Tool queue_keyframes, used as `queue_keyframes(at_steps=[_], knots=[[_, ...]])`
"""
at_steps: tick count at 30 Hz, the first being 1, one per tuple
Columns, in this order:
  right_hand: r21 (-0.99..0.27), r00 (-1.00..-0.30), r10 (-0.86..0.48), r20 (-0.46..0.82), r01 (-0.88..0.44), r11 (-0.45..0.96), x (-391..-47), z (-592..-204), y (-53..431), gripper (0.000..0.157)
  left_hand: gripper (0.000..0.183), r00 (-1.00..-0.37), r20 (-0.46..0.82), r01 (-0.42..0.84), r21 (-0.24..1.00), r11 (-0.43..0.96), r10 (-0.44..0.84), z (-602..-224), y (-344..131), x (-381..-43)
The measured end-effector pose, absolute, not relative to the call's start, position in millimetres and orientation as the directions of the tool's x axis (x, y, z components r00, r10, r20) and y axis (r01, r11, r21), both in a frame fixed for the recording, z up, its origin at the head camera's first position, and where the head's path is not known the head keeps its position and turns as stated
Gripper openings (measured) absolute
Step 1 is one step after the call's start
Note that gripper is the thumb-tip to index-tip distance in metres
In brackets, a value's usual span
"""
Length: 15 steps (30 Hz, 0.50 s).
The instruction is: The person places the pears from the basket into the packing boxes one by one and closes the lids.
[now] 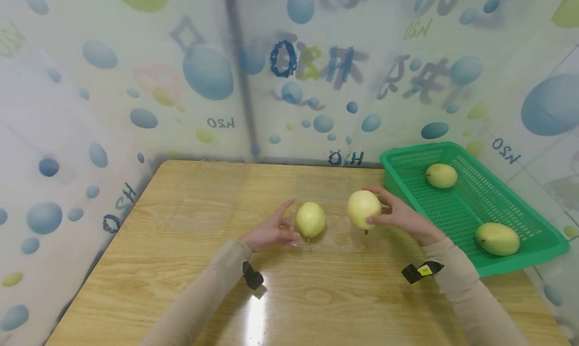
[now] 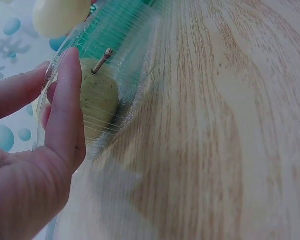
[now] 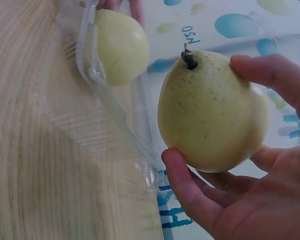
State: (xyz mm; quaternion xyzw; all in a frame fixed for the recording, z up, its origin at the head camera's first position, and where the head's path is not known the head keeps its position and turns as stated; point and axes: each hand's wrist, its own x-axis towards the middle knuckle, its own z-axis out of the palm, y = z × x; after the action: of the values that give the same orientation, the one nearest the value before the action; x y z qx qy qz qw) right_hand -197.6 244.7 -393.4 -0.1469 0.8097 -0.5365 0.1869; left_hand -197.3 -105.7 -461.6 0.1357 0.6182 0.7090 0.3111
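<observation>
In the head view a clear plastic box [image 1: 336, 235] with its lid raised at the back stands mid-table. One pale yellow-green pear [image 1: 310, 219] sits in its left part, stem toward the front. My left hand [image 1: 273, 230] is at the box's left side; in the left wrist view its thumb and fingers [image 2: 65, 100] pinch the side wall at the rim. My right hand [image 1: 402, 215] holds a second pear [image 1: 363, 208] above the right end of the box. In the right wrist view, thumb and fingers surround this pear [image 3: 212, 112], its dark stem showing.
A green plastic basket [image 1: 457, 210] stands at the right, with one yellowish fruit [image 1: 442, 175] near its back and another [image 1: 497, 239] near its front. Another clear plastic box [image 1: 199, 212] lies at the left on the wooden table [image 1: 307, 300]. A patterned curtain [image 1: 181, 109] hangs behind.
</observation>
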Motion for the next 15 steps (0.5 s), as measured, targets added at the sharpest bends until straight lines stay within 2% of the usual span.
queue_keyframes(at_steps=[15], knots=[[-0.872, -0.886, -0.441, -0.147, -0.095, 0.481, -197, -398, 219, 0.082, 0.099, -0.765, -0.195, -0.274, 0.961, -0.036, 0.613, -463, -106, -198]])
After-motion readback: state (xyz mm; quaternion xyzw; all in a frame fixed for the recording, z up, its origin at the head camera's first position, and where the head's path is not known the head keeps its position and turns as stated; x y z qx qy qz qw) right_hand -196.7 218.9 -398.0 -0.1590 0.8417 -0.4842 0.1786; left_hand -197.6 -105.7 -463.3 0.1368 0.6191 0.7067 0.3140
